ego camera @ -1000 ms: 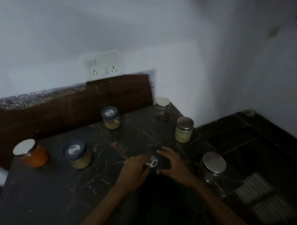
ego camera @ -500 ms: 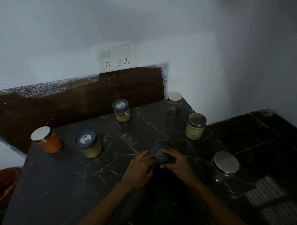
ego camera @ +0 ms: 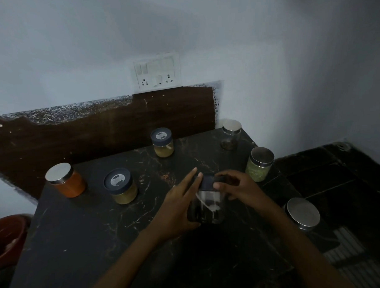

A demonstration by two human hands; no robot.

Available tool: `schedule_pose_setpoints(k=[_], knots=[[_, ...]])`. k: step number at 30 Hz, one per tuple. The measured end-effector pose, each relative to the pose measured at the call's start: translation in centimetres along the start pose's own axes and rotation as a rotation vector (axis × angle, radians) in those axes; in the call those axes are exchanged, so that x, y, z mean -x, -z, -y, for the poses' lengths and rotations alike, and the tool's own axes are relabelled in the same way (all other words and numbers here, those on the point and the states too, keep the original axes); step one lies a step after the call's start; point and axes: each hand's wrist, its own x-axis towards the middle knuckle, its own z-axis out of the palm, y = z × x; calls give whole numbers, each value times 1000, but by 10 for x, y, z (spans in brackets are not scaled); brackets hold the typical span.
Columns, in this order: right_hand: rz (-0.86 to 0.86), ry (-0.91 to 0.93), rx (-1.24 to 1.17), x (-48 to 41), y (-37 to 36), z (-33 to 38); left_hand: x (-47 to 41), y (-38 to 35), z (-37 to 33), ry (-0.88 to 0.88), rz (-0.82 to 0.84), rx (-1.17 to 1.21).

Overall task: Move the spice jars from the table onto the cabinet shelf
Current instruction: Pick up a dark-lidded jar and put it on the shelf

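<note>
Glass, dark-lidded and nearly empty-looking, the jar (ego camera: 205,203) is held between both hands above the middle of the table (ego camera: 84,242), tipped so its lid faces away from the camera. The left hand (ego camera: 176,212) cups its side with the palm, fingers stretched up along the wall and lid; the right hand (ego camera: 236,189) curls around the lid end, thumb pressed on the rim. Judging by the clear body, it should be light but hard, smooth and breakable, so a slip onto the stone top is the risk. A wrap around the body below the lid looks safer than pinching the lid alone, which might turn loose. Six other jars stand apart on the table: orange (ego camera: 66,179), two blue-lidded (ego camera: 121,186) (ego camera: 163,141), three steel-lidded (ego camera: 231,134) (ego camera: 259,163) (ego camera: 303,213). No shelf is in view.
</note>
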Motion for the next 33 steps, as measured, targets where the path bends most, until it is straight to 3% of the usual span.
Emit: schedule_pose_setpoints(k=[5,9,15,20,33], knots=[[63,-31,75,-2,-2,17,6,20,-1,-24,-23,167],[166,-44,-15,7,-7,21,11,31,4,3,-2,297],[423,62,329,20,-5,15,14,31,16,53,43,345],[318,144,483,19,-19,14,15,28,18,80,59,389],[269,235,506,19,-31,18,16,31,6,110,65,251]])
